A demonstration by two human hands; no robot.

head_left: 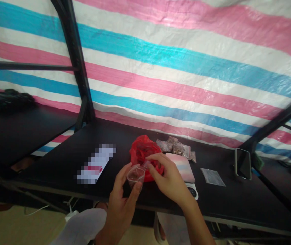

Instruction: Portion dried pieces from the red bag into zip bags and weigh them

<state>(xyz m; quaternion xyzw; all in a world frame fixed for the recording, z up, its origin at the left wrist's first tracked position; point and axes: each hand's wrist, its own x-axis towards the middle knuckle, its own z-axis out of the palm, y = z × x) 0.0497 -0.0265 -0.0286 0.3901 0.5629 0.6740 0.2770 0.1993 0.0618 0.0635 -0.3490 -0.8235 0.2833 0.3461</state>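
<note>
My left hand is closed around a small clear plastic bag, its mouth spread open and facing up. Something brownish shows faintly inside it. With thumb and forefinger together, my right hand pinches a translucent, pinkish edge at the bag's mouth. Just behind both hands sits an open red plastic bag, its inside partly hidden by my right hand. Beside my right wrist lies a white digital scale with a pastel-coloured top, its front display partly covered by my arm.
Several filled clear bags lie behind the scale. A flat clear bag is to the right, and a phone leans by the frame post. A blurred-out white paper lies left on the black table. Striped sheeting hangs behind.
</note>
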